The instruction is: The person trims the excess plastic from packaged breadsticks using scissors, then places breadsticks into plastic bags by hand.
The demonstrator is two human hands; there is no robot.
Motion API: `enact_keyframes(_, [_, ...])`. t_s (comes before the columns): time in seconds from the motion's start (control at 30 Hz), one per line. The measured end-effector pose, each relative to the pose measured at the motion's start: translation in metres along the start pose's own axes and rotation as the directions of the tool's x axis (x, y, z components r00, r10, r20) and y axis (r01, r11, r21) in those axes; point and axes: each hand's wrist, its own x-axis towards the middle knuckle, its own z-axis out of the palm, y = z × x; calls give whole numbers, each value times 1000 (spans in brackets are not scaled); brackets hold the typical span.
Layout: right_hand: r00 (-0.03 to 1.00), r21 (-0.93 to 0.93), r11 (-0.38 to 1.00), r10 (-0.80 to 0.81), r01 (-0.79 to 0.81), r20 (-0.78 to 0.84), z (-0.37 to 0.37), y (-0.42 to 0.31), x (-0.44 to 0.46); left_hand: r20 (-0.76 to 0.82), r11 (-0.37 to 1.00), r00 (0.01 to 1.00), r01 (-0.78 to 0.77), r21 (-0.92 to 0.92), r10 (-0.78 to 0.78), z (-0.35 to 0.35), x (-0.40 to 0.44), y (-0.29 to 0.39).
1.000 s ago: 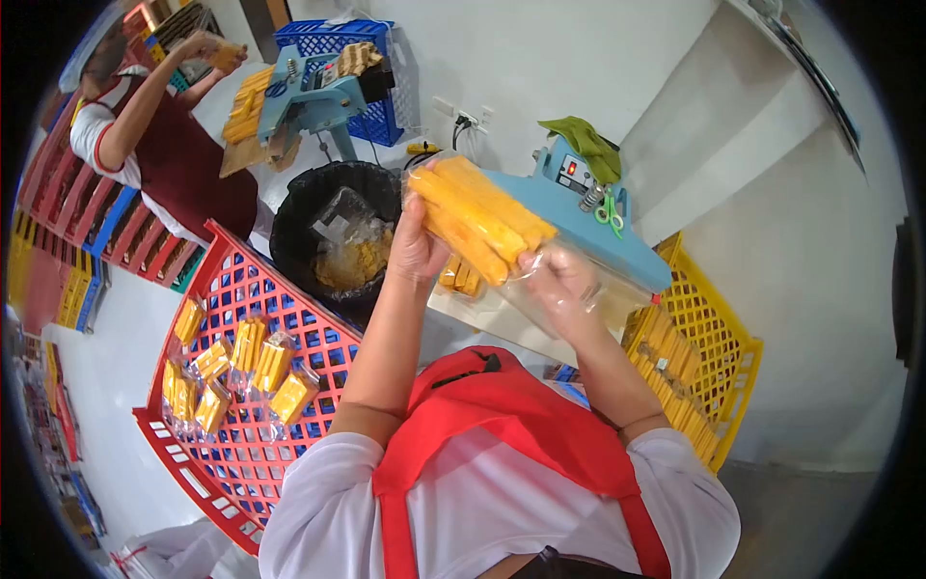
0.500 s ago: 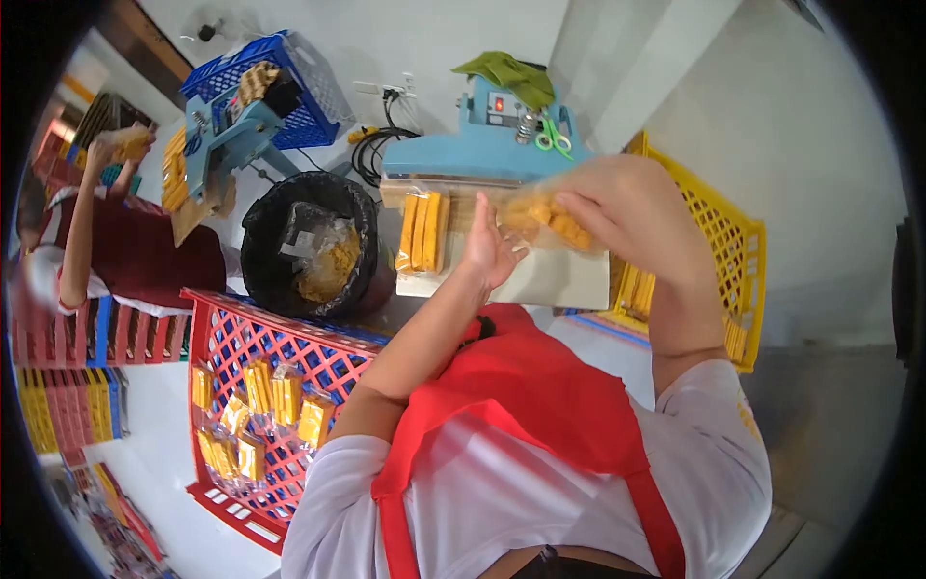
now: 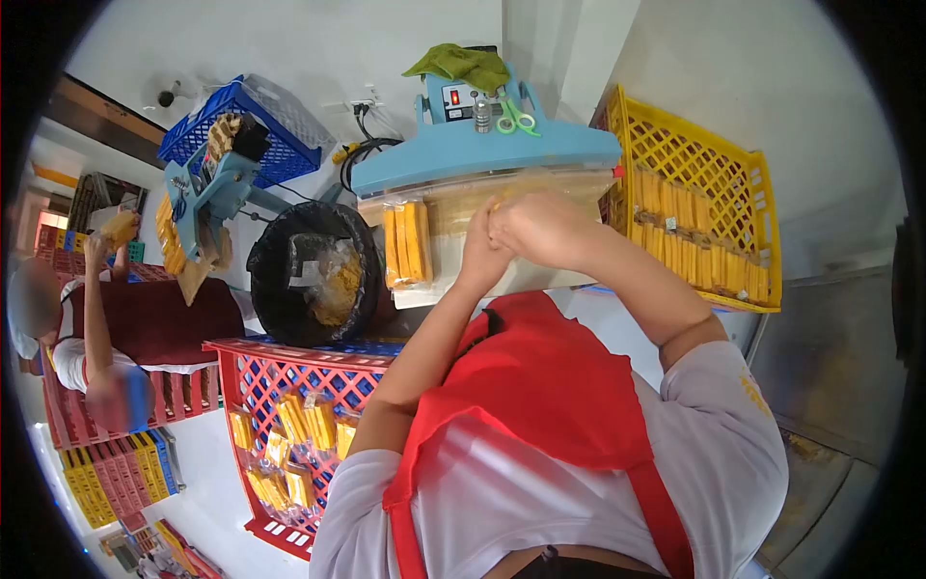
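My left hand (image 3: 485, 253) and my right hand (image 3: 542, 228) meet over the board in front of the blue sealing machine (image 3: 482, 159). Fingers of both are closed around a clear bag of yellow sticks (image 3: 513, 189), mostly hidden behind the hands and blurred. Left of them, a filled pack of yellow sticks (image 3: 407, 243) lies on the pale board (image 3: 446, 280). Green scissors (image 3: 516, 118) and a green cloth (image 3: 458, 66) rest on the machine.
A black-lined bin (image 3: 265, 280) stands left of the board. Below it is a red crate (image 3: 231, 386) with bagged packs; a yellow crate (image 3: 694, 135) of packs stands right. At far left, a co-worker (image 3: 154, 318) holds a pack beside another sealer (image 3: 227, 188).
The bag I held up has come down over the board, and my hands have come together on it. The view has turned, bringing the sealer nearer the centre.
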Motion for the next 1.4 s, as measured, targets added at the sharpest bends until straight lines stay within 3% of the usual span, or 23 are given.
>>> enact_keyframes(0.03, [1000, 1, 1000, -1, 1, -4, -2, 4, -3, -6, 999, 999, 39, -33, -39, -2, 3, -2])
enact_keyframes(0.07, [925, 80, 996, 5, 28, -380, -3, 8, -12, -93, 991, 992, 72, -110, -82, -4, 0, -6])
enact_keyframes(0.1, [715, 144, 986, 45, 78, -698, -2, 13, -20, -176, 977, 976, 98, -189, -132, -6, -4, -3])
enact_keyframes(0.13, [714, 147, 986, 47, 79, -698, 4, 24, -23, -175, 977, 975, 101, -187, -134, -8, -4, 16])
enact_keyframes(0.2, [678, 754, 653, 523, 71, -517, 33, 51, -18, -225, 923, 957, 91, -374, -185, -12, -2, 49])
enact_keyframes(0.23, [674, 755, 652, 527, 70, -518, 59, 58, -13, -221, 924, 958, 92, -372, -184, -11, 0, 45])
enact_keyframes(0.3, [793, 966, 96, 555, 241, -252, 109, 68, 0, -201, 917, 974, 12, -399, -101, -11, 9, 36])
enact_keyframes(0.33, [787, 942, 266, 527, 204, -319, 113, 62, 4, -200, 920, 975, 8, -392, -93, -10, 13, 38])
enact_keyframes(0.43, [757, 903, 177, 495, 392, -426, 113, 47, 15, -157, 928, 982, 35, -371, -100, -12, 15, 41])
enact_keyframes(0.5, [783, 915, 134, 480, 380, -395, 105, 39, 12, -286, 994, 952, 103, -46, -112, -12, 15, 38])
enact_keyframes(0.53, [816, 930, 100, 453, 354, -360, 102, 38, 10, -269, 994, 957, 99, -34, -105, -11, 14, 36])
enact_keyframes(0.57, [805, 925, 99, 465, 368, -370, 106, 41, 12, -203, 957, 978, 113, 267, -59, -10, 12, 35])
enact_keyframes(0.6, [751, 896, 281, 490, 344, -442, 110, 42, 15, -126, 834, 991, 96, 544, -32, -10, 10, 39])
enact_keyframes(0.63, [698, 842, 452, 499, 295, -513, 113, 44, 17, -113, 830, 993, 86, 552, -28, -11, 9, 43])
enact_keyframes(0.83, [616, 589, 808, 475, -21, -628, 89, 30, 11, -194, 687, 977, 82, 722, 87, -24, 1, 80])
enact_keyframes(0.9, [596, 563, 826, 471, -38, -651, 74, 23, 7, -285, 798, 954, 101, 595, 92, -23, -1, 90])
enact_keyframes(1.1, [588, 541, 841, 430, 16, -686, 69, 21, 4, -410, 820, 910, 190, 539, 59, -32, -1, 96])
enact_keyframes(1.2, [562, 636, 761, 473, 127, -678, 76, 19, 7, -423, 792, 870, 63, 607, 255, -33, 0, 76])
enact_keyframes(1.27, [570, 698, 691, 502, 189, -651, 78, 21, 7, -546, 985, 834, 147, 94, -72, -33, -1, 60])
enact_keyframes(1.3, [616, 766, 594, 514, 246, -597, 78, 22, 5, -549, 985, 833, 149, 90, -75, -32, -3, 60])
enact_keyframes(1.33, [663, 823, 486, 517, 294, -542, 77, 24, 2, -513, 985, 840, 138, -107, -174, -31, -6, 61])
enact_keyframes(1.37, [666, 823, 487, 514, 292, -540, 77, 27, -1, -459, 945, 849, 128, -300, -261, -31, -8, 61])
enact_keyframes(1.4, [734, 848, 441, 465, 294, -496, 77, 31, -5, -462, 944, 847, 130, -302, -264, -31, -12, 60])
